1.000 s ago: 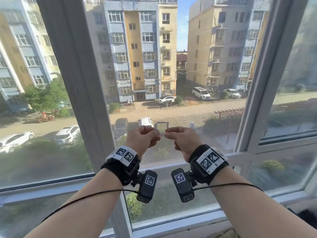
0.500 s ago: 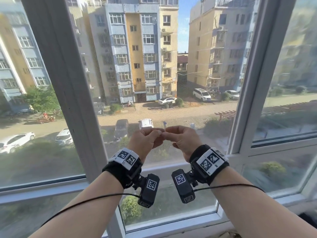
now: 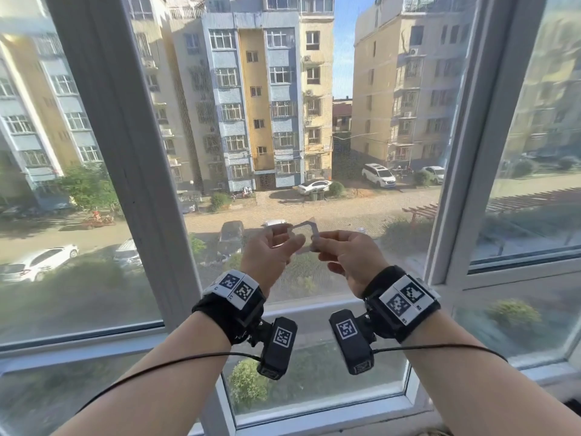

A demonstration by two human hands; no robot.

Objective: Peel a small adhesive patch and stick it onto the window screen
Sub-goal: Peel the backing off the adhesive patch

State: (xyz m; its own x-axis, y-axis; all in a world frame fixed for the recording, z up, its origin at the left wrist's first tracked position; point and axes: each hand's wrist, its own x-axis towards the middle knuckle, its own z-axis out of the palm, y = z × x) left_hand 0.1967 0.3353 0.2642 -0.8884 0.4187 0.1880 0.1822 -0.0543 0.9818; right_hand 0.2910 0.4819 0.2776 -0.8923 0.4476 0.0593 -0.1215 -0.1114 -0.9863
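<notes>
A small, nearly see-through square patch [image 3: 304,231] with a pale border hangs between my two hands, in front of the window screen [image 3: 283,127]. My left hand [image 3: 269,253] pinches its left edge with thumb and fingers. My right hand [image 3: 347,254] pinches its right edge. A thin clear layer near my left fingertips seems to part from the patch, though I cannot tell backing from patch. Both hands are held at chest height, close to the mesh of the middle pane, without touching it.
White window frame posts stand left [image 3: 125,158] and right [image 3: 478,146] of the screened pane. A horizontal sill bar [image 3: 314,309] runs just beyond my wrists. Glass panes lie to both sides and below. Black wrist bands with marker tags and cables sit on both forearms.
My fingertips were pressed together over the patch; now the hands have drawn slightly apart and the square patch is spread out and visible between them. The view has shifted a little to the right.
</notes>
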